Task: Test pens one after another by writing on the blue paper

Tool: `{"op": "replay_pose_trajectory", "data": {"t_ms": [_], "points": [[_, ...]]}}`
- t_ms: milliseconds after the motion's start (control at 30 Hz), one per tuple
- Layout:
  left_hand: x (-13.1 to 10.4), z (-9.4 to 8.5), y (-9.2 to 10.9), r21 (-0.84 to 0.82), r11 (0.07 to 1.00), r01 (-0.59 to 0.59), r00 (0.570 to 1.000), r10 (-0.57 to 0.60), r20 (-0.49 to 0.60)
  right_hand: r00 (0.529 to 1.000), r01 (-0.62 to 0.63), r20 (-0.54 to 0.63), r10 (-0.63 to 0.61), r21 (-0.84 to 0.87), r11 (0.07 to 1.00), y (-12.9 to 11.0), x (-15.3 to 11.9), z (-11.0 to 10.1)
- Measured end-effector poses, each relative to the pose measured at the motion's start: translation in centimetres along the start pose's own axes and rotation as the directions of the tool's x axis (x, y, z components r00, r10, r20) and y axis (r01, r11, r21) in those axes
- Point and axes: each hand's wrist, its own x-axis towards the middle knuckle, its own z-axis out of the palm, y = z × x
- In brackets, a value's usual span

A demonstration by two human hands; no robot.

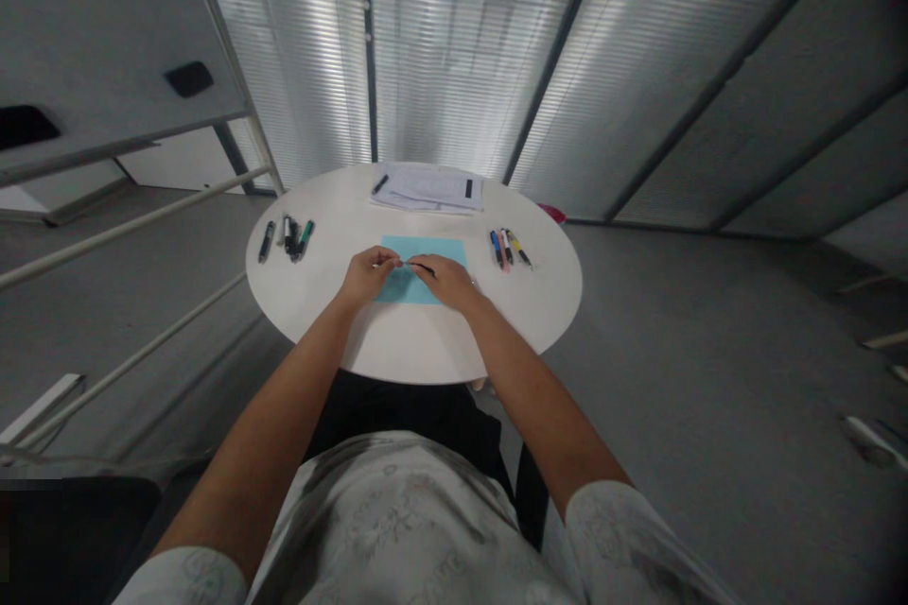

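Over a light blue sheet [415, 295] on the round white table [418, 350], my two hands meet with their fingertips almost touching. My right hand [445, 279] is closed on a thin dark pen [424, 267], whose narrow end points toward the left hand. The fingers of my left hand [369, 274] are pinched together at that narrow end. Whatever sits between the left fingertips is too small to make out.
Several dark and green pens [290, 238] lie at the table's left. Several coloured pens [507, 248] lie at the right. A stack of papers [429, 187] with a dark pen [380, 183] on it is at the back. A whiteboard frame [234, 66] stands left.
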Motion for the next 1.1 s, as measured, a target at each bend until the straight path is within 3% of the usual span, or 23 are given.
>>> {"op": "replay_pose_trajectory", "data": {"t_ms": [267,700,1100], "points": [[0.15,-0.05,-0.31,-0.035,0.999,-0.007,1.0,0.007,-0.008,0.998,0.028,-0.051,-0.025,0.048,0.998,0.12,-0.1,0.07],[0.16,-0.06,-0.47,-0.086,0.996,-0.004,1.0,0.004,-0.001,1.0,0.0,-0.022,0.001,0.056,0.998,-0.2,-0.08,-0.17],[-0.09,-0.06,0.2,-0.031,0.999,0.02,0.999,-0.019,0.026,0.999,0.03,-0.028,-0.029,0.023,0.999,0.16,-0.07,0.05]]}}
